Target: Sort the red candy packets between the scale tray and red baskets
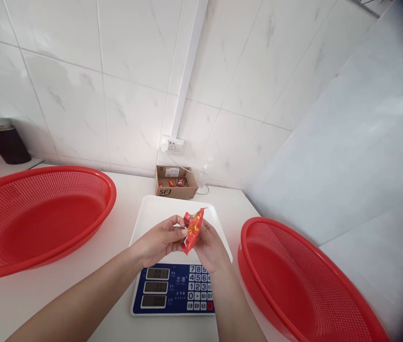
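A small red snack packet (195, 229) with yellow print is held up above the white pan of a digital scale (151, 218). My left hand (162, 240) pinches red wrapping at the packet's left side, thumb and fingers pressed together. From the right, my right hand (208, 244) grips the same packet, its fingers partly hidden behind it. More red wrapping shows between the hands; whether it is a second packet I cannot tell. Below my hands lies the scale's blue panel (180, 280) with three displays and a keypad.
An open cardboard box (178, 191) with several small red packets stands behind the scale. A large red basket (110, 199) sits at left, another red basket (254, 275) at right. A clear bottle (203, 175), wall socket (172, 145) and dark tumbler (9, 142) are at the back.
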`<action>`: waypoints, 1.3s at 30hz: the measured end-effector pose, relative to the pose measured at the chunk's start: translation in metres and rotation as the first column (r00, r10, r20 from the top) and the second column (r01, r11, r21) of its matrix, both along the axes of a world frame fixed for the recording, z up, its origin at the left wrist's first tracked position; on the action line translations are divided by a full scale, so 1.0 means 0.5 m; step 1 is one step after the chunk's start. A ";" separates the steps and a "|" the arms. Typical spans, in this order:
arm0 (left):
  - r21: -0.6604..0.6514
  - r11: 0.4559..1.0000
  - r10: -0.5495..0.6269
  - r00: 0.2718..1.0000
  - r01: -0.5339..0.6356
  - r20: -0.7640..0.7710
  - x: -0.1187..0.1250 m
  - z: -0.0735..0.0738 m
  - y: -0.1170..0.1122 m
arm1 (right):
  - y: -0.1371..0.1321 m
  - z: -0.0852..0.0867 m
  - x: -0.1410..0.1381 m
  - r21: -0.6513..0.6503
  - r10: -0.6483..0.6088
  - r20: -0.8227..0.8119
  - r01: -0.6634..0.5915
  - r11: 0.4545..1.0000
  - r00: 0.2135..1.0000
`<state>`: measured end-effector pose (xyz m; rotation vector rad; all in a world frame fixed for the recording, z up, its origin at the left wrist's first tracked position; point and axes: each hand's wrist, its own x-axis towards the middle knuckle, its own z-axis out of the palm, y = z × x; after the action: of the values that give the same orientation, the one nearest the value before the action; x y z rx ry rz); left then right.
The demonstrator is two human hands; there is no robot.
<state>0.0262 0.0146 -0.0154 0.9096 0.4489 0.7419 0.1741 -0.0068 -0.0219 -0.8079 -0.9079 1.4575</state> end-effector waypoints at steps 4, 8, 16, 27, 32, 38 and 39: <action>0.157 0.973 0.194 0.969 -0.170 -0.152 0.003 -0.007 0.002 | 0.005 0.002 -0.005 0.036 -0.182 0.000 0.182 0.983 0.983; 0.300 0.927 0.284 0.946 -0.227 -0.159 0.001 0.000 0.000 | 0.006 -0.001 -0.007 0.048 -0.323 0.128 0.319 0.947 0.938; 0.322 0.933 0.235 0.949 -0.160 -0.209 0.001 0.000 -0.004 | 0.002 0.001 -0.006 0.063 -0.354 0.128 0.348 0.935 0.927; 0.262 0.915 0.355 0.921 -0.308 -0.159 0.005 0.014 0.008 | -0.011 -0.001 -0.007 0.100 -0.207 0.230 0.188 0.977 0.951; 0.237 0.929 0.324 0.935 -0.285 -0.146 0.000 0.009 0.010 | -0.013 -0.009 -0.005 0.116 -0.273 0.283 0.249 0.961 0.920; 0.276 0.946 0.226 0.957 -0.171 -0.180 -0.006 -0.006 0.011 | -0.010 -0.013 0.001 0.121 -0.314 0.265 0.291 0.949 0.912; 0.293 0.937 0.249 0.952 -0.191 -0.177 -0.007 -0.007 0.012 | -0.012 -0.011 0.002 0.113 -0.289 0.273 0.268 0.957 0.918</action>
<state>0.0226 0.0206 -0.0187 1.2178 0.6566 0.9325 0.1754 -0.0127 -0.0275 -1.0666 -1.0102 1.0685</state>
